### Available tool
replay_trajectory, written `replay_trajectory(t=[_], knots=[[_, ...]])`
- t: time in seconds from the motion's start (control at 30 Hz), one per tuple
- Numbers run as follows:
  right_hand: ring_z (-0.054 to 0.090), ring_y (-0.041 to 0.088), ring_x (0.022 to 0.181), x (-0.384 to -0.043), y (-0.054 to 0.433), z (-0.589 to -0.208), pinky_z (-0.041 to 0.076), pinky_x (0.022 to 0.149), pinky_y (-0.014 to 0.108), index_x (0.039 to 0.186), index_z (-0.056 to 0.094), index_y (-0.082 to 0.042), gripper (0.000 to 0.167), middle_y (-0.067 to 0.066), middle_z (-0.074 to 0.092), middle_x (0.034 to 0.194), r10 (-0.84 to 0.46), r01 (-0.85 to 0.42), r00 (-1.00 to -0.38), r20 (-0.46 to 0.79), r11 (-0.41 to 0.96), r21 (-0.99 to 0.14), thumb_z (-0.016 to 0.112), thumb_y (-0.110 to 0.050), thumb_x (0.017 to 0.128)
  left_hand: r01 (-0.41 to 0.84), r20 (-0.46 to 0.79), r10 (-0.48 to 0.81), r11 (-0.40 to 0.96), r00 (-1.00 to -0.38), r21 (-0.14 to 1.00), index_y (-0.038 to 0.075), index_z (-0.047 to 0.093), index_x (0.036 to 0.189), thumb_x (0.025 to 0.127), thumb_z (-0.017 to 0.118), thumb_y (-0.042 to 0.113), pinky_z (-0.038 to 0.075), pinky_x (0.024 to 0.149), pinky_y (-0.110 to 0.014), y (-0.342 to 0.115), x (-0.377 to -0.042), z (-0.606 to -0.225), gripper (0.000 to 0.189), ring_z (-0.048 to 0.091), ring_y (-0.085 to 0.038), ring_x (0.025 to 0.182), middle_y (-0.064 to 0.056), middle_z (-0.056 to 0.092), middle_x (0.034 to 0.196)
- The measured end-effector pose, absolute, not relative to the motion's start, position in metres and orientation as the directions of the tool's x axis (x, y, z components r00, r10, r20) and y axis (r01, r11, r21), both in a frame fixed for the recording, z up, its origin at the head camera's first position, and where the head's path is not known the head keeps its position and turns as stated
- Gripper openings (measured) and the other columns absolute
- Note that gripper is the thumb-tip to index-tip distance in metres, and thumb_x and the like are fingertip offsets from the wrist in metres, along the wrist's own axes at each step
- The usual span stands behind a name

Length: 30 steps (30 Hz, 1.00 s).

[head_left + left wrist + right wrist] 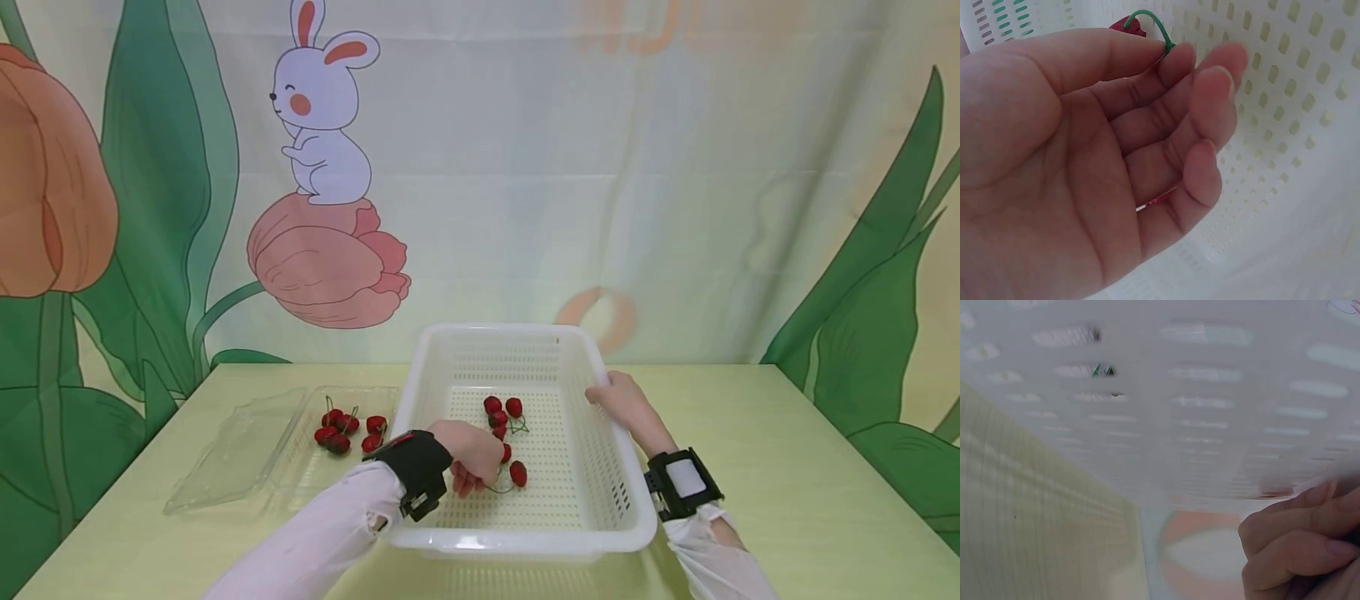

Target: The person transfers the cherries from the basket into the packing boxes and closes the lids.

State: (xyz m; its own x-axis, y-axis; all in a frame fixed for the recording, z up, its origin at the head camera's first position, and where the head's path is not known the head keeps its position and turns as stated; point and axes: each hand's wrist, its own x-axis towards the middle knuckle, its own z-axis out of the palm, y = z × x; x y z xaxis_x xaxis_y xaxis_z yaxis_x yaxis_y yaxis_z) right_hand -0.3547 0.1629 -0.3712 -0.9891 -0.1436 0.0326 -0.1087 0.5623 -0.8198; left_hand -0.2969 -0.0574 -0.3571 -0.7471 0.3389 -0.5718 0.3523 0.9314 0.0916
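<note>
Inside a white perforated plastic basket (525, 542), my left hand (468, 450) reaches low over the floor. Its thumb and index finger pinch the end of a green stem (1159, 28). That stem curves to a dark red cherry (1125, 26), seen in the head view just right of the fingers. Several more cherries (498, 419) lie in the basket beyond this hand, some partly hidden by it. My right hand (630, 404) grips the basket's right rim, its fingers (1291, 544) curled against the outside wall in the right wrist view.
Left of the basket, a clear plastic box (300, 467) holds several cherries (337, 429) with green stems. Its clear lid (225, 458) lies folded open to the left. All stand on a pale yellow table (787, 467); a printed curtain (675, 208) hangs behind.
</note>
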Motion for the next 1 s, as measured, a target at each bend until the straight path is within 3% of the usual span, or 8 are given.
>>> replay_trajectory(t=[0.2,0.83,1.0], knots=[[0.059,0.031,0.071,-0.3542,0.1629,-0.3707,0.049,0.058,0.040,0.108,0.044,0.015,0.037,0.026,0.055,0.094,-0.143,-0.112,-0.989,0.036,0.566,-0.817,0.048,-0.006,0.077,0.351,-0.547,0.334,0.933,-0.768,0.077,0.004,0.055,0.053,0.084,0.051,0.013,0.027,0.038,-0.021,-0.0571,-0.2965,-0.3571,0.032,0.047,-0.015,0.040,-0.008,0.060,0.054],[0.059,0.031,0.071,-0.3531,0.1624,-0.3695,0.049,0.058,0.040,0.108,0.044,0.015,0.037,0.026,0.054,0.093,-0.144,-0.106,-0.989,0.029,0.558,-0.823,0.048,-0.006,0.078,0.362,-0.399,0.366,0.928,-0.841,0.088,0.005,0.059,0.062,0.085,0.055,0.014,0.034,0.044,-0.025,-0.0589,-0.2942,-0.3507,0.025,0.046,-0.015,0.042,-0.006,0.056,0.055],[0.059,0.032,0.072,-0.3523,0.1619,-0.3682,0.049,0.058,0.040,0.109,0.043,0.015,0.037,0.026,0.054,0.094,-0.144,-0.095,-0.989,0.018,0.548,-0.831,0.048,-0.006,0.079,0.377,-0.364,0.386,0.921,-0.848,0.097,0.009,0.052,0.056,0.085,0.058,0.017,0.034,0.046,-0.025,-0.0612,-0.2944,-0.3477,0.030,0.043,-0.014,0.040,-0.004,0.051,0.049]])
